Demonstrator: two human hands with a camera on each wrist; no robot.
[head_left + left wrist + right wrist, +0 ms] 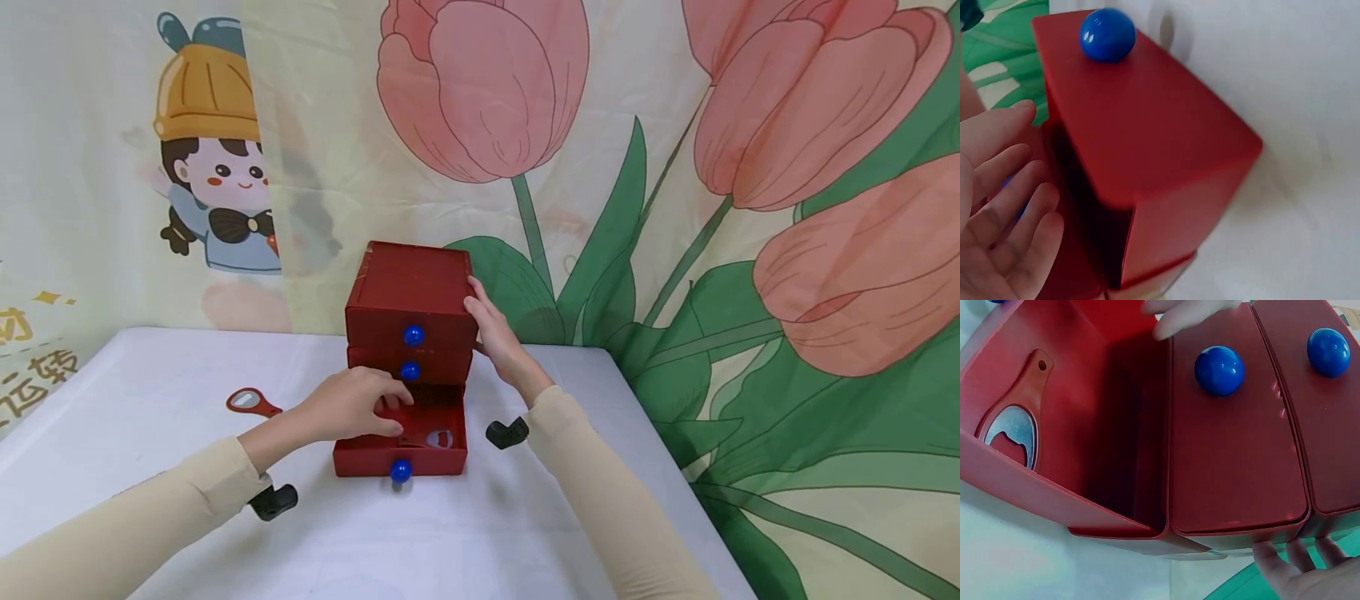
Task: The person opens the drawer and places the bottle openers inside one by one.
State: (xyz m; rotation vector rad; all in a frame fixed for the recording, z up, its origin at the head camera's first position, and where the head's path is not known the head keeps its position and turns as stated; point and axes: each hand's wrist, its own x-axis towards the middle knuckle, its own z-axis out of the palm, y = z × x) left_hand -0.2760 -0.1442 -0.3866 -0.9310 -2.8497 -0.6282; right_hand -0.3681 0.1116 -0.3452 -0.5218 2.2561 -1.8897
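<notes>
A red three-drawer box with blue knobs stands on the table. Its bottom drawer is pulled out, and a red-handled bottle opener lies flat inside. Over this drawer hovers my left hand, fingers loosely bent and holding nothing. In the left wrist view, the left hand's fingers are spread beside the drawer's opening. My right hand rests against the right side of the box near the top, its fingertips touching the upper drawers' side in the right wrist view.
On the white table, left of the box, lies a red-handled tool with a light oval head, partly hidden by the left forearm. A printed cloth with tulips hangs behind the table.
</notes>
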